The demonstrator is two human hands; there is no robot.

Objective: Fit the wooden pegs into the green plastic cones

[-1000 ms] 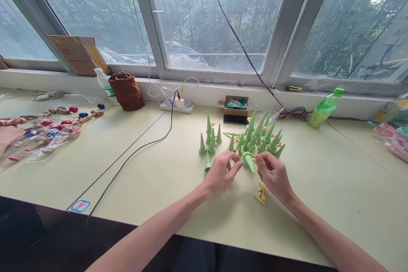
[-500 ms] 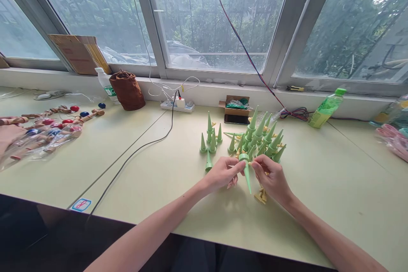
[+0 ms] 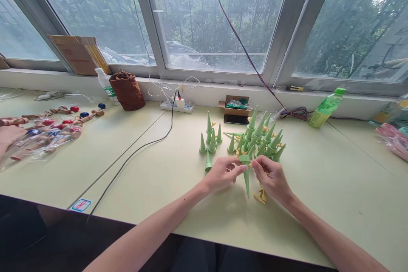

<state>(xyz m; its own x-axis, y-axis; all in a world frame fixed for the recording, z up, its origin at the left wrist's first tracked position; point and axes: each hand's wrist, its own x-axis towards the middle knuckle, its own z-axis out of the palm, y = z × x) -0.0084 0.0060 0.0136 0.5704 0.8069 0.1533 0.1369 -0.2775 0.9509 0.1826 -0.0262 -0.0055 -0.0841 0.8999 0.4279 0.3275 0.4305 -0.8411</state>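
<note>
My left hand (image 3: 223, 174) and my right hand (image 3: 270, 177) meet over a pale green table (image 3: 159, 174), both pinching the wide top end of one green plastic cone spike (image 3: 246, 176). Its tip points down toward me. Just behind my fingers lies a pile of green cone spikes (image 3: 263, 136), stacked and leaning. Several more green cones (image 3: 210, 138) stand upright to the left of it. A few small yellow plastic pieces (image 3: 261, 195) lie on the table under my right hand.
A black cable (image 3: 134, 153) runs across the table from a power strip (image 3: 177, 105). A brown pouch (image 3: 126, 89), a small open cardboard box (image 3: 236, 108) and a green bottle (image 3: 325, 108) sit by the window sill. Bagged wooden toys with coloured balls (image 3: 47, 129) lie at left.
The cone lay slanted between my hands with its wide end toward me; it has been turned so its tip points down. Both hands stayed close together.
</note>
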